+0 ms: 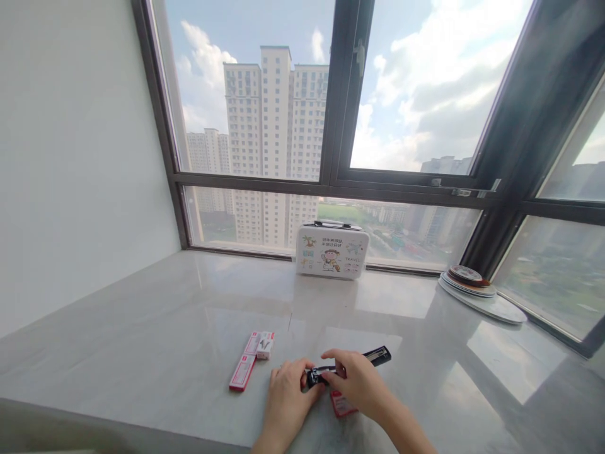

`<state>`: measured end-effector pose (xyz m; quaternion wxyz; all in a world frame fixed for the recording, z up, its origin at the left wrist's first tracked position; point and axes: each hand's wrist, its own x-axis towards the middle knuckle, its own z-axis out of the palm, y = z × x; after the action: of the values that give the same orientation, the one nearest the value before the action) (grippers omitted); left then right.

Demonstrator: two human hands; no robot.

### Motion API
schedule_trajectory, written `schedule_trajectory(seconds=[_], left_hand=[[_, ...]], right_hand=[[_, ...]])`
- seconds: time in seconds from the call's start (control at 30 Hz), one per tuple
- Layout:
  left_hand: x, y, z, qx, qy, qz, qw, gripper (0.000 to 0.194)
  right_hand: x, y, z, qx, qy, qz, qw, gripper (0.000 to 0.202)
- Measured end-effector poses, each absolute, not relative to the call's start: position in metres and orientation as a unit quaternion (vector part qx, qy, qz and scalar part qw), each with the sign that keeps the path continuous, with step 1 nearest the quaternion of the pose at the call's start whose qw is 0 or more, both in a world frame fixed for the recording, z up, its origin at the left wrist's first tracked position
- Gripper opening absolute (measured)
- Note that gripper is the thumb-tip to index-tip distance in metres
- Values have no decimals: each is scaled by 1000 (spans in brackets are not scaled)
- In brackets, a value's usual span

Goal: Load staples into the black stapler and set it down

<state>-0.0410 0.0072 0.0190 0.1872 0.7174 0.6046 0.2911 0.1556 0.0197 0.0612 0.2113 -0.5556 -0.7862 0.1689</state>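
Note:
A black stapler (379, 355) lies opened out lengthwise above the counter, its long arm pointing to the right. At its left end, my left hand (287, 392) is closed around the black body. My right hand (358, 380) reaches over the middle with thumb and fingers closed on the stapler; whether a small staple strip is also between them cannot be made out. Partly hidden beneath my right hand is a red box (341, 407). To the left of my left hand lie two red-and-white staple boxes (242, 372) end to end, with a small white box (265, 345) beside the farther one.
The pale marble counter (155, 359) has its front edge close to me. Against the window stands a white cartoon-printed case (332, 252) with a handle. A stack of round plates or mats (482, 296) sits in the right corner. A white wall (75, 157) rises on the left.

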Motion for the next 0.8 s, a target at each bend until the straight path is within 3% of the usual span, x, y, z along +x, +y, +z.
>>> schedule_trajectory(seconds=[0.2,0.33,0.43,0.53,0.63,0.8], left_hand=[[-41,8,17,719,599,297,192,20],[-40,8,16,719,590,309,196,19],[-40,9,16,718,588,312,204,20],[-40,9,17,720,586,307,210,20],[-40,9,18,723,584,303,212,19],[-41,8,16,716,595,299,211,23]], right_hand=[[162,-2,60,-562,-765,212,232,23],[192,-11,41,-553,-693,336,318,44],[231,-10,25,-583,-602,447,313,60],[253,-5,24,-578,-541,485,372,67],[246,8,39,-525,-538,496,434,66],[209,30,68,-488,-677,404,375,43]])
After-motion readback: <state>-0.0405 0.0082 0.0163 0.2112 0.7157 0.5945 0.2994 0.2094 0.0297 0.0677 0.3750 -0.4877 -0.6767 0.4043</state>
